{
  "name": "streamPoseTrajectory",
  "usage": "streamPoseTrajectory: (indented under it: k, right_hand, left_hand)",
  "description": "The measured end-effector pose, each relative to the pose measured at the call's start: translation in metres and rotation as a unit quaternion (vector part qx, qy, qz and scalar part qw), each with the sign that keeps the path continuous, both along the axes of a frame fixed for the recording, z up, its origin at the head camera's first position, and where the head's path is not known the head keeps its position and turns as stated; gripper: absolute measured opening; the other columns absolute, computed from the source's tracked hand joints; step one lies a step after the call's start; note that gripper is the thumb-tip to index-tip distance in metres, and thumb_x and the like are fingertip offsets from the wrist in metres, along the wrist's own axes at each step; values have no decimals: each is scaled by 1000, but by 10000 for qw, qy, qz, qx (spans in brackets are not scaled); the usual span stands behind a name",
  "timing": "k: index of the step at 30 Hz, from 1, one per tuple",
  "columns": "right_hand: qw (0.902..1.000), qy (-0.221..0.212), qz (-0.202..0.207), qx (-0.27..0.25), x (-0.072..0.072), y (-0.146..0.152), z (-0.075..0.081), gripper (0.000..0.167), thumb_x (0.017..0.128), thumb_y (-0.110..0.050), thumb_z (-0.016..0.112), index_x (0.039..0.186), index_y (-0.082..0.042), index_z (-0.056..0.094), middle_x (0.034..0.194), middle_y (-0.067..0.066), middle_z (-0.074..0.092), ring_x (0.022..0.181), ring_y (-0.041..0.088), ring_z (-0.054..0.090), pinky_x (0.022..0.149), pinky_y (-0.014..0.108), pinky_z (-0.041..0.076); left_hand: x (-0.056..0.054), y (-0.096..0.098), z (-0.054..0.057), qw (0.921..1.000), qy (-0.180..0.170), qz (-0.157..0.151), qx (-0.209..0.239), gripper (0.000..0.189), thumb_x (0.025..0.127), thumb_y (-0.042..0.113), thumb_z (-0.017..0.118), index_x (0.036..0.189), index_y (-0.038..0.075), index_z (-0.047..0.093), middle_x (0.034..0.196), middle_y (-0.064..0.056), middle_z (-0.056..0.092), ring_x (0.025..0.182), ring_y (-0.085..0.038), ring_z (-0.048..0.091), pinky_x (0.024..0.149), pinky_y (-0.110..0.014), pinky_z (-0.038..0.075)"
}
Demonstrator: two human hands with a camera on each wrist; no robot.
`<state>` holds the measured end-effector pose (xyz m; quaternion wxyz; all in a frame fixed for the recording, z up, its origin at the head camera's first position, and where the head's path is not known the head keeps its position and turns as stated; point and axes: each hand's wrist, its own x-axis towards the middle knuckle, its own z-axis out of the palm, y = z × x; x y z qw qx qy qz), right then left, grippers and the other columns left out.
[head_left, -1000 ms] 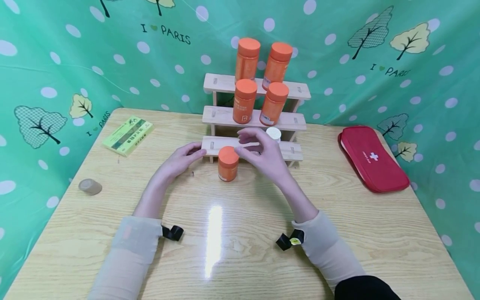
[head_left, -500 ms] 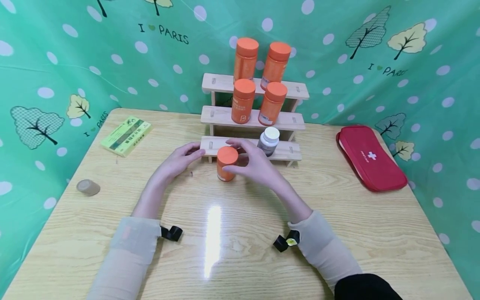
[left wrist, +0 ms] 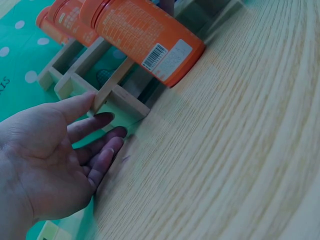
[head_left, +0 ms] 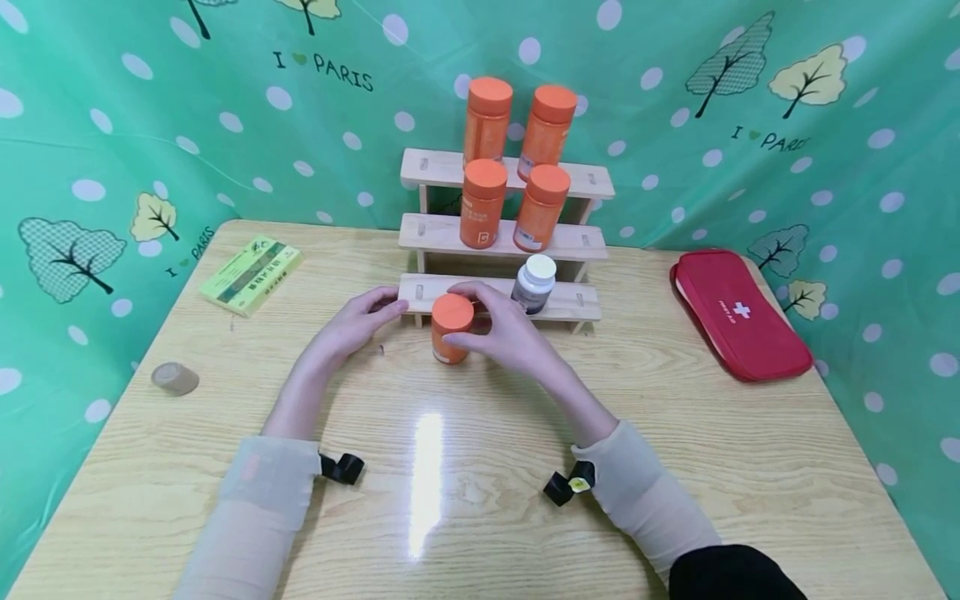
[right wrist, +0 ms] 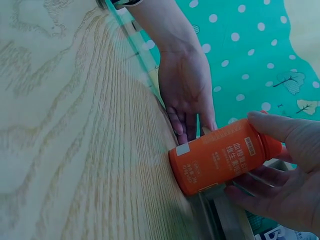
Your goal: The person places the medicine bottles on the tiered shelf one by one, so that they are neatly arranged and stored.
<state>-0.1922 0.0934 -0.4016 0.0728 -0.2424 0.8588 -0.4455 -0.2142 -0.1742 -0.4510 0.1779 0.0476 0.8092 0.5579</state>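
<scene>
An orange bottle [head_left: 450,333] stands upright on the table in front of a three-step wooden rack [head_left: 442,287]. My right hand [head_left: 513,329] grips it near the cap, thumb on the near side and fingers behind, as the right wrist view of the bottle [right wrist: 220,157] shows. At the left end of the rack's lowest board, my left hand [head_left: 360,321] pinches the corner between thumb and fingers; the left wrist view shows the thumb on the board's end [left wrist: 102,100]. On that same board, just right of my right hand, stands a grey bottle with a white cap [head_left: 534,285].
Two orange bottles [head_left: 482,204] stand on the middle step and two more [head_left: 487,121] on the top step. A green box [head_left: 251,273] and a small brownish-grey cylinder [head_left: 175,378] lie left. A red first-aid pouch [head_left: 741,317] lies right. Patterned green cloth hangs behind.
My right hand has moved down and left from beside the white-capped bottle and now grips the orange bottle, leaving the white-capped bottle uncovered. The left hand has stayed at the rack.
</scene>
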Motion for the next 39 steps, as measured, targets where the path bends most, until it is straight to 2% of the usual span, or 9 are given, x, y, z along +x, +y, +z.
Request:
streamPoseTrajectory:
  k: [10, 18, 27, 33, 39]
  right_hand:
    - [9999, 36, -54, -114, 2, 2, 4, 58, 88, -22, 84, 139, -17, 58, 134, 0, 65, 121, 18, 64, 103, 37, 57]
    - [9998, -2, -38, -182, 0, 8, 25, 59, 87, -23, 84, 139, -16, 57, 136, 3, 64, 120, 21, 65, 98, 43, 60]
    - [9994, 326, -38, -109, -8, 13, 47, 59, 87, -22, 84, 138, -12, 58, 133, 5, 65, 120, 20, 64, 100, 42, 59]
    - [9992, 364, -139, -73, -13, 16, 57, 60, 87, -23, 85, 139, -12, 57, 132, 5, 65, 116, 19, 64, 100, 43, 58]
    - [9973, 643, -265, 215, -18, 20, 62, 60, 86, -25, 85, 138, -12, 58, 132, 6, 64, 114, 20, 64, 100, 40, 57]
  left_hand:
    - [0, 0, 1, 10000, 5, -15, 10, 61, 106, 44, 55, 154, 9, 43, 160, -17, 43, 152, -35, 35, 128, -54, 27]
    - [1, 1, 2, 10000, 7, -5, 19, 62, 106, 44, 55, 155, 10, 42, 162, -16, 41, 153, -35, 34, 128, -54, 26]
    - [1, 0, 2, 10000, -26, -17, 94, 61, 106, 43, 55, 155, 9, 42, 162, -16, 41, 153, -35, 34, 128, -54, 26]
    - [0, -1, 1, 10000, 0, -30, 61, 61, 106, 43, 54, 156, 9, 41, 162, -16, 41, 152, -36, 35, 128, -54, 26]
    - [0, 0, 0, 10000, 57, -29, 59, 59, 106, 41, 54, 154, 8, 43, 160, -17, 43, 150, -35, 37, 128, -53, 27]
